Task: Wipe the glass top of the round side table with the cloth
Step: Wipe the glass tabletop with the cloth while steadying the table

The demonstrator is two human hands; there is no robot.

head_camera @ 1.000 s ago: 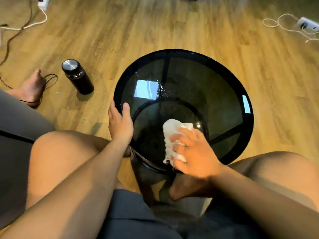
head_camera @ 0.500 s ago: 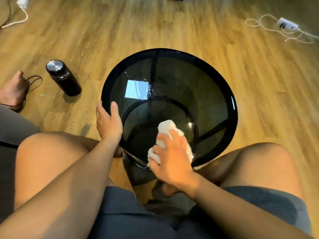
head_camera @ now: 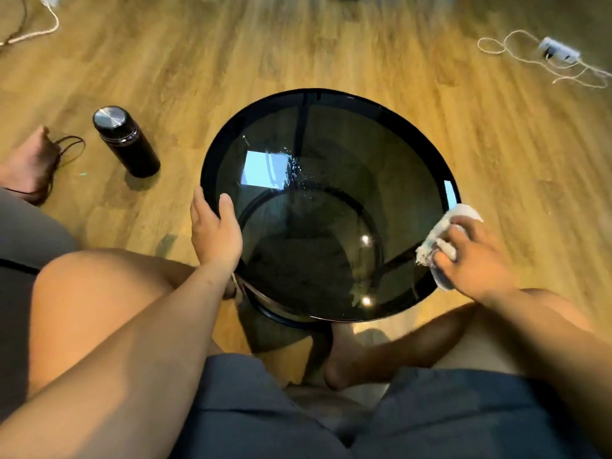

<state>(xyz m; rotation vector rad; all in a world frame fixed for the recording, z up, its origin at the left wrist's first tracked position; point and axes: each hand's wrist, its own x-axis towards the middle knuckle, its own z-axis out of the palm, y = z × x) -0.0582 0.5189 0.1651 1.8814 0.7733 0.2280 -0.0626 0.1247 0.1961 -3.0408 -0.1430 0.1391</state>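
The round side table has a dark smoked glass top (head_camera: 331, 154) in a black rim, standing on a wooden floor between my knees. Water droplets lie near the middle of the glass, beside a bright window reflection. My left hand (head_camera: 215, 226) grips the left rim, thumb on the glass and fingers over the outer edge. My right hand (head_camera: 470, 256) holds a crumpled white cloth (head_camera: 440, 233) at the table's right edge, where the cloth overlaps the rim and hangs partly past it.
A black flask with a steel lid (head_camera: 124, 140) stands on the floor left of the table. Another person's bare foot (head_camera: 29, 164) rests at far left. White cables and a power strip (head_camera: 559, 51) lie at top right; another cable (head_camera: 36, 28) runs top left.
My right hand has swept the cloth from the near middle of the glass out to the right rim. My left hand has kept its grip on the left edge.
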